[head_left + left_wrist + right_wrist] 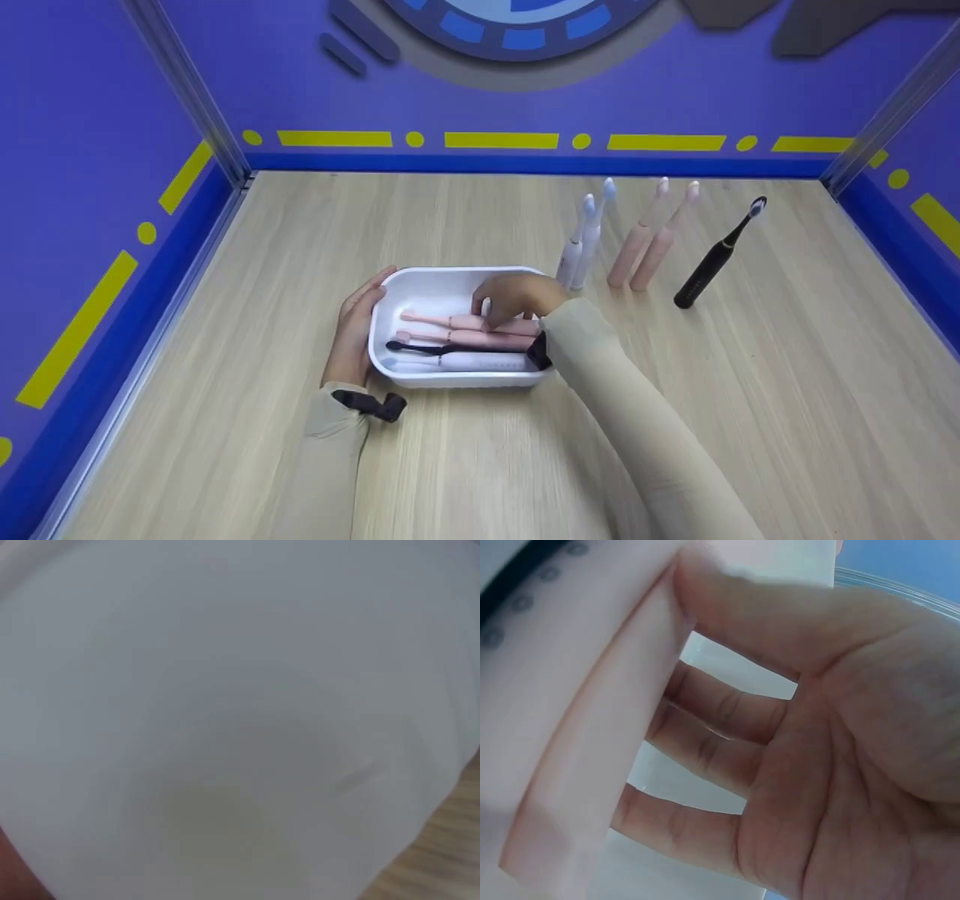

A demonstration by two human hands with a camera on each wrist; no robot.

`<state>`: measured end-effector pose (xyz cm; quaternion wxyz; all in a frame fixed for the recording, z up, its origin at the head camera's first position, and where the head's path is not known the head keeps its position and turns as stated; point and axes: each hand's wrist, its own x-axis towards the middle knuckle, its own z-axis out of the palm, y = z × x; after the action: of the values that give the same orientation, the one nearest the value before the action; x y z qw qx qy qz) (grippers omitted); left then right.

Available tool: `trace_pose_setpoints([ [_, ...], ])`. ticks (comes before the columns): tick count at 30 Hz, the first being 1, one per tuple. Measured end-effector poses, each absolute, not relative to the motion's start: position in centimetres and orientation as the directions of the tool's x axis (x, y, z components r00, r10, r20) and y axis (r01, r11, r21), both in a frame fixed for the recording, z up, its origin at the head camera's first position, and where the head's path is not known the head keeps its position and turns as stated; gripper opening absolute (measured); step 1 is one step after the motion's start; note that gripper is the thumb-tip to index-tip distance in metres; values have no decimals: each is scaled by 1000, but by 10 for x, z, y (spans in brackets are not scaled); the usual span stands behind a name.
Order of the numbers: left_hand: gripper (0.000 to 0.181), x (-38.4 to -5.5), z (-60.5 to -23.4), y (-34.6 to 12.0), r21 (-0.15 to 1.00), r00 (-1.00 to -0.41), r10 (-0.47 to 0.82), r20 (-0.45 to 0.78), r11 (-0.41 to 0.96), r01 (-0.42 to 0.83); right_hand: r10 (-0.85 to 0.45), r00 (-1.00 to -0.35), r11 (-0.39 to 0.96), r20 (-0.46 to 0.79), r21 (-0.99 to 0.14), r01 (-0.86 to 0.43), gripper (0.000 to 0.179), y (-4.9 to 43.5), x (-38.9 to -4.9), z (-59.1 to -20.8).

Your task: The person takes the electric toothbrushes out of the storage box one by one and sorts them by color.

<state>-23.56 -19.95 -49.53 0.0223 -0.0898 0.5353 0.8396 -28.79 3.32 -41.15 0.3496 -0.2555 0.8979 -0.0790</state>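
Observation:
My left hand (351,334) grips the left end of a white plastic bin (457,380), whose wall fills the left wrist view. Inside the bin lie a pink electric toothbrush (466,322), a second pink one (480,340), a black one (416,348) and a white one (480,362), heads to the left. My right hand (517,296) reaches over the right side of the bin, its thumb and fingers around the rearmost pink toothbrush's handle (600,727) in the right wrist view. A small white piece shows beside its fingers in the head view; the rest of it is hidden.
On the wooden table (750,390), right of the bin, stand two white electric toothbrushes (570,262), two pink ones (651,259) and a black one (705,274), all upright. Blue panels (480,112) with yellow dashes enclose the table at the back and sides.

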Motion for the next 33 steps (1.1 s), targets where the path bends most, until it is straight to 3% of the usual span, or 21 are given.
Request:
trace_pose_setpoints([
  [8,42,-236,-496,-199,890,-985,-50,-163,-439,-125,-497,-604,868,-623,-359,-343,30,35,-286,-409],
  [23,42,-236,-495,-198,883,-986,-44,-163,-451,-126,-516,-584,855,-627,-333,-398,36,37,-288,-411],
  [33,43,-236,-495,-198,881,-984,-45,-172,-455,-133,-538,-578,843,-613,-389,-372,35,41,-290,-412],
])
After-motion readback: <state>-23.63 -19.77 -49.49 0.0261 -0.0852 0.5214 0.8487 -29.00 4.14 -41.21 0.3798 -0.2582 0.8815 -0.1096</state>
